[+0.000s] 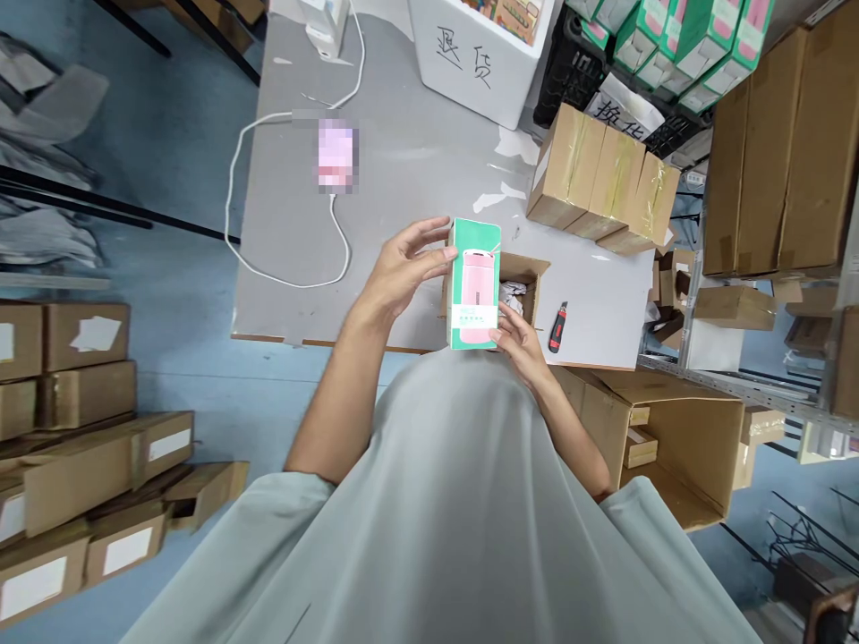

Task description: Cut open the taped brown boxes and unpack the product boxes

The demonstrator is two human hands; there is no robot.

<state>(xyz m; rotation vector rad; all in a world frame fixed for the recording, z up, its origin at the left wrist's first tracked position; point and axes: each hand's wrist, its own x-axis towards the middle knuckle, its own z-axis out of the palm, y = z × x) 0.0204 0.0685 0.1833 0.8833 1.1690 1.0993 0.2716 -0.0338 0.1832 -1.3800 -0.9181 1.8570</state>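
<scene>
Grey bench (416,179): an open cardboard carton (530,273) is partly hidden behind the green-and-pink box (474,284), gripped by both hands (409,268) (520,344).

A blue floor (201,385) surrounds the grey table (403,161), with metal shelving (721,383) to the right.

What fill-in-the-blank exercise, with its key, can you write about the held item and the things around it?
The left hand and right hand hold a green box that pictures a mainly ____ item. The red-and-black cutter lies on the person's ____ side of the open carton. A row of ____ taped brown boxes stands near the white tub. The handwriting on that tub is ____ in colour.

Missing words: pink; right; three; black.
</scene>
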